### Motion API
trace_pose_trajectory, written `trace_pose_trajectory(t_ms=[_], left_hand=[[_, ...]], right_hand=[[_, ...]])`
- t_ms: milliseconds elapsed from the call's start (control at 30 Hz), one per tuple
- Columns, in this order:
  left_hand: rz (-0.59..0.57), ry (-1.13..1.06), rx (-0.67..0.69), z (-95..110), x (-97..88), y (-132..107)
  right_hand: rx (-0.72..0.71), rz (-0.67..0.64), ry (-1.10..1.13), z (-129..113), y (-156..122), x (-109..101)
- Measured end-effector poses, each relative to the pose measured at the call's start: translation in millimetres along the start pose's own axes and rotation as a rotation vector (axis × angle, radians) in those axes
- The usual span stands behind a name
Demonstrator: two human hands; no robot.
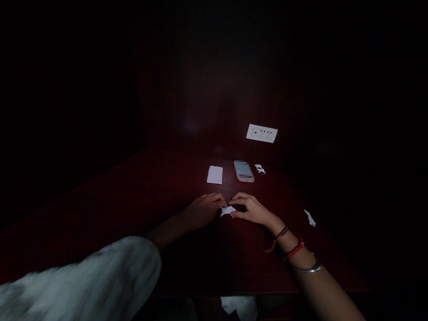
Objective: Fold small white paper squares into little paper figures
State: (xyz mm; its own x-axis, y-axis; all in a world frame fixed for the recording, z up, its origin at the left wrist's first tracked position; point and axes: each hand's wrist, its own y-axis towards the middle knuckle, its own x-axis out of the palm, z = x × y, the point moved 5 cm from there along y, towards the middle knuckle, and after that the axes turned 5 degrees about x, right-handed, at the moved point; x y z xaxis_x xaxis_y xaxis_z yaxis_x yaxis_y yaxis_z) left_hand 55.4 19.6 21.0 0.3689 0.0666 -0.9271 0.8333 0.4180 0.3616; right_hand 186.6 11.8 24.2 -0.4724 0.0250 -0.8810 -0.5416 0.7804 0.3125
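A small piece of folded white paper (pixel 228 210) lies on the dark red table between my two hands. My left hand (pixel 205 210), with a ring on one finger, has its curled fingertips closed on the paper's left side. From the right, my right hand (pixel 252 209) holds the paper's right edge, its thumb nearer me and its bent fingers on the far side. The exact folds are partly covered by my fingers. Just beyond my hands lies a flat white sheet (pixel 214 175), and to its right a phone (pixel 244 171) with a lit, blurred screen.
Folded paper bits (pixel 260 169) lie right of the phone. Another narrow folded paper piece (pixel 310 218) is farther right, beyond my wrist with its red bracelets (pixel 294 249). A white power socket (pixel 261 133) is on the back panel. The surroundings are very dark.
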Motion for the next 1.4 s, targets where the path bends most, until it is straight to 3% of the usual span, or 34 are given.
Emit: trace_pose_trajectory(t_ms=[200, 433, 667, 867, 967, 1300, 1400], left_hand=[[0.034, -0.008, -0.045, -3.8, -3.3, 0.7], [0.161, -0.002, -0.175, -20.5, -1.7, -2.2], [0.148, 0.015, -0.235, -27.9, 3.4, -4.0], [0.126, 0.028, -0.255, -30.4, 5.4, -3.7], [0.127, 0.024, -0.273, -34.9, 8.2, -3.6], [0.171, 0.006, -0.271, -43.0, 10.7, -3.5], [0.172, 0.011, -0.262, -43.3, 10.6, -3.0]], right_hand=[[0.015, 0.035, -0.010, -2.9, 2.1, 3.2], [0.259, 0.285, -0.108, 15.1, -0.9, -5.6], [0.099, 0.272, -0.044, 11.0, -4.0, -18.7], [0.019, -0.033, -0.155, 8.9, -2.7, -6.2], [0.018, -0.106, -0.207, 4.7, 1.3, 0.4], [0.065, 0.064, -0.165, 3.1, 0.7, -14.6], [-0.028, -0.009, -0.123, -3.0, 3.6, -11.2]])
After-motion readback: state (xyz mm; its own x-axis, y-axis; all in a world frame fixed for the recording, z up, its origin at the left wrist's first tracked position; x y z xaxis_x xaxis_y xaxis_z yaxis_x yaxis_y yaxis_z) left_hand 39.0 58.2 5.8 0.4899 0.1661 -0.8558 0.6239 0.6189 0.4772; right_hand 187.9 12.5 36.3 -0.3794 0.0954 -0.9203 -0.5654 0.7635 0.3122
